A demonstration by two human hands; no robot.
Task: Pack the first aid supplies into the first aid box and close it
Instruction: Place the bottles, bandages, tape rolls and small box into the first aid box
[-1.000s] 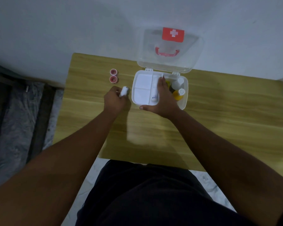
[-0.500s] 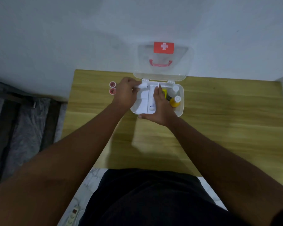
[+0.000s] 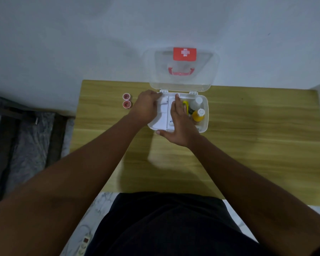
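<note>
The white first aid box (image 3: 205, 115) stands at the back of the wooden table, its clear lid (image 3: 181, 78) with a red cross label upright against the wall. My left hand (image 3: 146, 106) holds a small white bandage roll (image 3: 163, 101) over the back left compartment of the box's white tray. My right hand (image 3: 179, 124) lies flat on the tray, thumb hooked over the box's front rim. A white-capped bottle (image 3: 196, 103), a yellow bottle (image 3: 199, 115) and a yellow item (image 3: 185, 105) sit in the right part of the box.
Two small pink tape rolls (image 3: 127, 100) lie on the table (image 3: 248, 145) left of the box. A white wall rises right behind the table. A power strip (image 3: 83, 244) lies on the floor near my legs, with dark steps at left.
My left hand has carried the white roll from the table left of the box up over the tray's back left compartment. My right hand has stayed on the tray.
</note>
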